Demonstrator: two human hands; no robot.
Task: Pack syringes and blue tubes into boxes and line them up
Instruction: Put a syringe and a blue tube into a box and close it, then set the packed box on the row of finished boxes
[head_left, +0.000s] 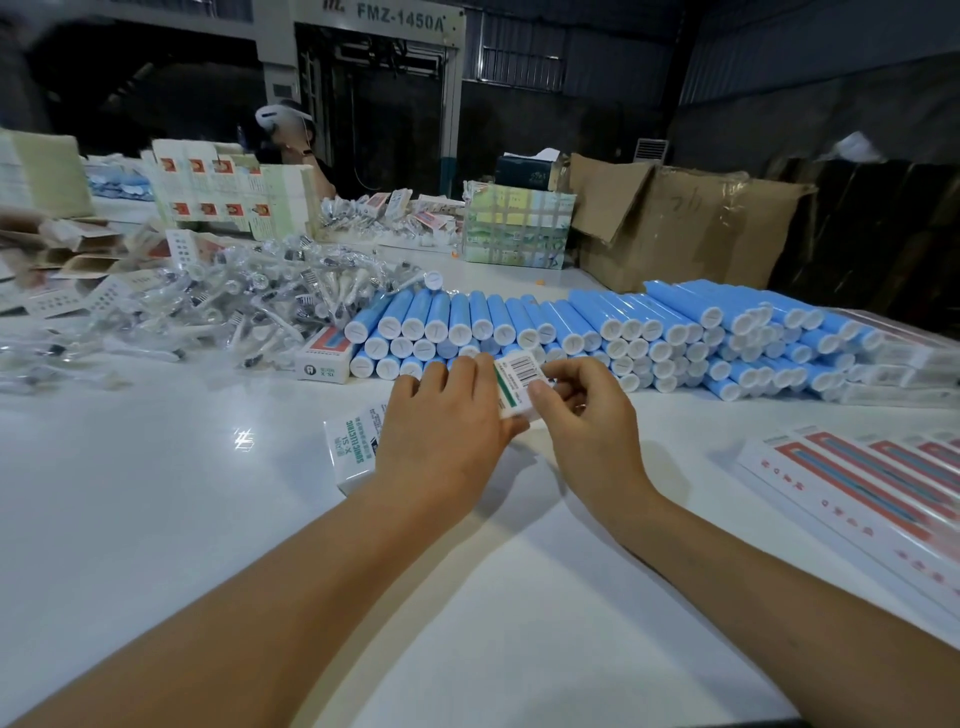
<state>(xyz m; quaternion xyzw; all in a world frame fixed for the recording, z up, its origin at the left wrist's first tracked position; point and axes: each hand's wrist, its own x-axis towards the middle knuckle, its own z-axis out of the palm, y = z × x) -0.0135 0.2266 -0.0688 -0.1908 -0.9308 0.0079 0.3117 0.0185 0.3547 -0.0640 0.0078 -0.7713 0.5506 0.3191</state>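
Note:
A white box (349, 451) with green print lies on the white table (156, 493) in front of me. My left hand (441, 421) grips its middle from above. My right hand (582, 410) pinches the box's far end, where a barcode flap (521, 370) stands up. Behind the hands lies a long stack of blue tubes (597, 327) with white caps. A heap of syringes (244, 301) in clear wrappers lies at the left. One closed box (324, 358) rests against the tube stack.
Finished red-and-white boxes (857, 488) lie in a row at the right edge. Flat carton blanks (228, 192) and cardboard boxes (675, 223) stand at the back. Another person (291, 135) works behind the far pile.

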